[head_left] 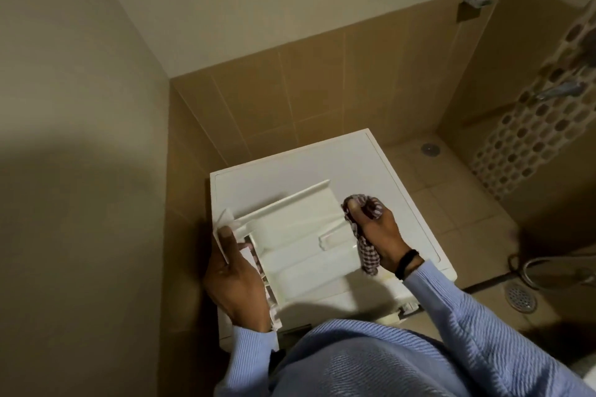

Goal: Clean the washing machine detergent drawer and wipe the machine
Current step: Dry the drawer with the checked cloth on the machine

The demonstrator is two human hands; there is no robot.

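Gripping the detergent drawer [300, 245] by its front panel with the left hand [237, 280] atop the washing machine [387, 177], right hand [375, 232] clutching a checked cloth [367, 255] against its far end.

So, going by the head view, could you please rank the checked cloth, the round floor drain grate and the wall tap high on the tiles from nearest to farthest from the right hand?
1. Checked cloth: bunched in the right hand's grip, against the detergent drawer.
2. Round floor drain grate: on the floor, lower right.
3. Wall tap: high on the tiles, far corner.
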